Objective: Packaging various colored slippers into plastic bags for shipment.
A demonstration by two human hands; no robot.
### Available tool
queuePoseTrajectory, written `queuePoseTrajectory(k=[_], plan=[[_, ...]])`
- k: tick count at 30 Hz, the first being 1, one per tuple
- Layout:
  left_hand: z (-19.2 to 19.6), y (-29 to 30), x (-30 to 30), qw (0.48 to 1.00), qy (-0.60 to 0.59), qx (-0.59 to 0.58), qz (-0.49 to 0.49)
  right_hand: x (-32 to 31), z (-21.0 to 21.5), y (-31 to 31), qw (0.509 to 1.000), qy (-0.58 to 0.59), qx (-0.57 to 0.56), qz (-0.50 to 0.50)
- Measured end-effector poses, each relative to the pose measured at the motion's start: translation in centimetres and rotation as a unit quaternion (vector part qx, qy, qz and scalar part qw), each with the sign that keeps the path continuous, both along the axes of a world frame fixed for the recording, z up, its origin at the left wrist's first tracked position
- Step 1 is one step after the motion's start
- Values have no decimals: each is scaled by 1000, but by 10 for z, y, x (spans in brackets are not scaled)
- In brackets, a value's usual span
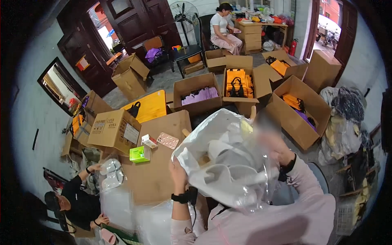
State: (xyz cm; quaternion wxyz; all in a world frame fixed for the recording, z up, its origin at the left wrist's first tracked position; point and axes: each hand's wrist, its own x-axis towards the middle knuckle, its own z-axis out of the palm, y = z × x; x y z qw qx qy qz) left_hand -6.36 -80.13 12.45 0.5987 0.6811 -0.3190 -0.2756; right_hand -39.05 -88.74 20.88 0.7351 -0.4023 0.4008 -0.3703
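A large white plastic bag gapes open in front of my body, its clear lower side resting against my lap. Inside lie several pale grey slippers, piled over one another and partly seen through the plastic. My left hand is closed on the bag's left rim, thumb up. On the other side my right hand has its fingers bent around the bag's right edge; a blurred patch hides part of the fingers.
A cardboard-topped table bears a green box, a phone and a carton. Open cartons with orange and purple bags stand beyond. At left a co-worker handles bagged slippers; another person sits far back.
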Motion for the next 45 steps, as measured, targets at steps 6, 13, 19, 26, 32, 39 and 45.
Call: queuePoseTrajectory(k=[6,13,19,26,32,39,45], plan=[[20,23,-4,998,-30,48,11,24,-24,-23,979,-78,-29,-189],[44,33,-33,984,143,-58,-88,83,-62,6,972,22,-234,-12],[59,33,-40,978,197,-61,-12,108,-108,27,807,327,-358,337],[66,38,-63,976,199,-16,-82,131,-179,12,735,313,-388,461],[35,50,-30,964,252,-79,-22,128,-124,24,643,339,-410,551],[29,74,-21,953,275,-125,-11,13,-88,-59,913,287,-278,78],[25,89,-32,991,134,4,-25,-74,-160,-46,874,410,9,259]])
